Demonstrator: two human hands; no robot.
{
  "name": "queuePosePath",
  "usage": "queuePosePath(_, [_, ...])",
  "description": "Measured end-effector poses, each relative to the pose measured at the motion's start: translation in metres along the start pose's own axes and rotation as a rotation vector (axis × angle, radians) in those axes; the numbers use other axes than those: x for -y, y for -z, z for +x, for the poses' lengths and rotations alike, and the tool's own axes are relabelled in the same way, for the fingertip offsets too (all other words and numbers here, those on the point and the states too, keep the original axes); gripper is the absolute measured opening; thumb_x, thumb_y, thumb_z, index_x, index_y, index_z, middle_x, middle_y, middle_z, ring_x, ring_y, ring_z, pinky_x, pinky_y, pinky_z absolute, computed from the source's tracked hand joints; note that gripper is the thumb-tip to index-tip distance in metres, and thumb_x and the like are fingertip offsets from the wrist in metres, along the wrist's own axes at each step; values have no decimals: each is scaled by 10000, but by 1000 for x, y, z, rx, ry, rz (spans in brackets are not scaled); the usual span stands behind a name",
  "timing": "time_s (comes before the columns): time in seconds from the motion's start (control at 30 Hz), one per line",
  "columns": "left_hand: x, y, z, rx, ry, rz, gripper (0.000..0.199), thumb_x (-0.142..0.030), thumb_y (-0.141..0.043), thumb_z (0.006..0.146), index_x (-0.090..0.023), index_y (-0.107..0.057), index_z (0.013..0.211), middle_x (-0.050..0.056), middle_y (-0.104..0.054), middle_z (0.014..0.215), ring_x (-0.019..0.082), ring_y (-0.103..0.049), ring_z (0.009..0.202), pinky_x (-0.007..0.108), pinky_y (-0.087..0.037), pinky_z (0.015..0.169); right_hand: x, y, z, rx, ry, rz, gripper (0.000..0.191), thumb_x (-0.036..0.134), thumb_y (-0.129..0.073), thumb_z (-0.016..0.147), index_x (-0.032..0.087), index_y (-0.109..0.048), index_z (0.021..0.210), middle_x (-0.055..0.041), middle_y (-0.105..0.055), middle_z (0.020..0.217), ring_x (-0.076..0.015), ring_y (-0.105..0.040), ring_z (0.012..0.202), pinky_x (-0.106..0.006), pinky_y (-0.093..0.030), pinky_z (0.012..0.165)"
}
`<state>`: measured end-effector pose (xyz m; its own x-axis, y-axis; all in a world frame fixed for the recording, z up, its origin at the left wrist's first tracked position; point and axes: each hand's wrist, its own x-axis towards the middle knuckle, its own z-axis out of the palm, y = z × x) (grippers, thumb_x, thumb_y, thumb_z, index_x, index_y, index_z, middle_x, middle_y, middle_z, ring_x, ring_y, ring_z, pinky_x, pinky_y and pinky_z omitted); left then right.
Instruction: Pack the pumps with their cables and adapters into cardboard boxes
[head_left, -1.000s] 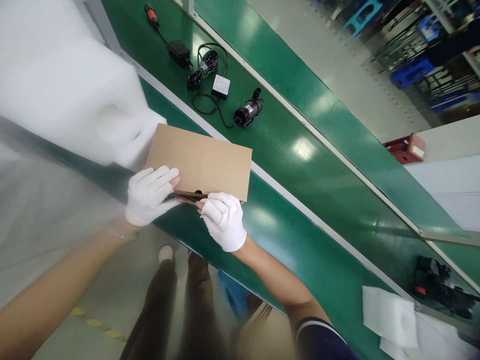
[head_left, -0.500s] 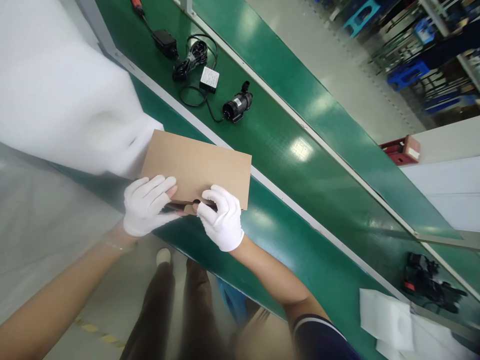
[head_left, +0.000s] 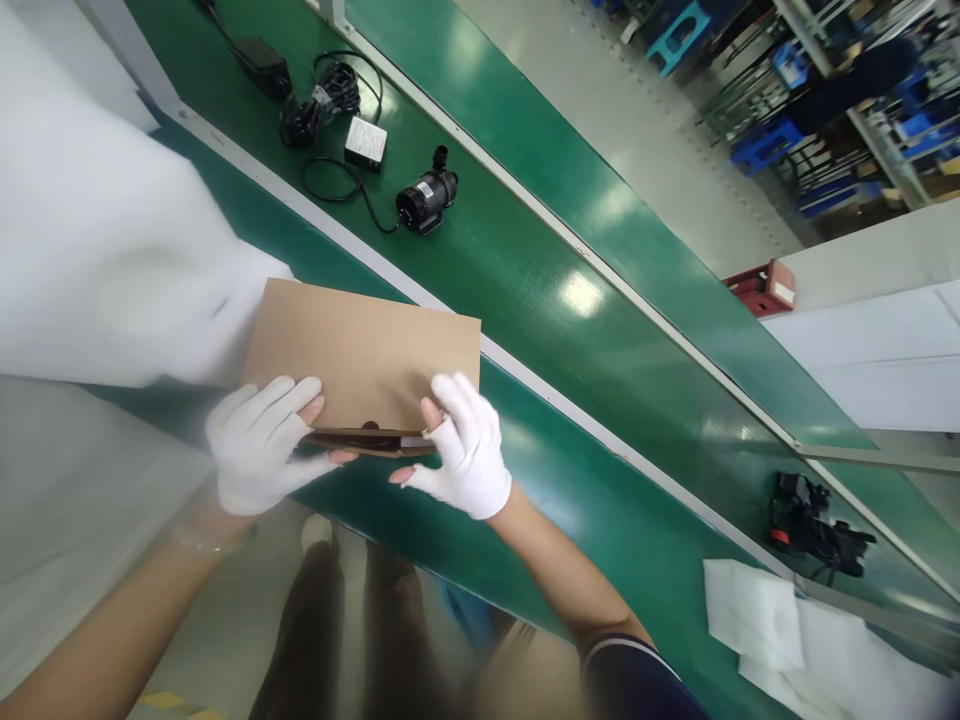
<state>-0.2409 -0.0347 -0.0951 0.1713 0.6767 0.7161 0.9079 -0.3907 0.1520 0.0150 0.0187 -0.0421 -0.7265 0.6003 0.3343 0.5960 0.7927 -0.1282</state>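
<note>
A flat brown cardboard box (head_left: pixel 360 340) lies across the green bench in front of me, its lid down. Along its front edge a narrow gap shows a dark inside and a bit of white. My left hand (head_left: pixel 266 440), in a white glove with bare fingertips, grips the front left corner, fingers on the lid and thumb low at the front. At the front right corner is my right hand (head_left: pixel 466 450), gloved alike, with thumb and fingers spread apart around the edge. Whether its fingertips touch the cardboard I cannot tell.
Beyond the box, a black pump (head_left: pixel 427 200), a small white-labelled box (head_left: pixel 365 144) and a coiled black cable (head_left: pixel 322 105) lie on the green surface. White foam sheeting (head_left: pixel 112 250) bulges at left. White foam pieces (head_left: pixel 757 615) and black equipment (head_left: pixel 817 525) lie at right.
My right hand has opened and moved right from the middle of the front edge. The gap there shows more of the inside. The camera view has shifted; my left hand keeps its grip.
</note>
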Motion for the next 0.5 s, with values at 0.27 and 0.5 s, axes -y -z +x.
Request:
queuePosePath(0.27, [-3, 2, 9, 20, -19, 80, 573, -664, -675, 667, -187, -479, 917, 82, -688, 897, 220, -613, 699, 322, -391, 540, -87, 5, 128, 463, -247, 125, 608, 633, -298, 917, 158, -574, 1178, -96, -631, 1114, -249, -576, 1049, -337, -444, 830])
queuePosePath(0.5, [-52, 17, -22, 61, -49, -40, 507, -583, -719, 682, -203, -566, 980, 97, -720, 939, 291, -660, 868, 381, -445, 647, -57, 29, 41, 611, -459, 112, 547, 684, -348, 868, 208, -611, 808, -18, -639, 726, -150, -548, 650, -242, -247, 542])
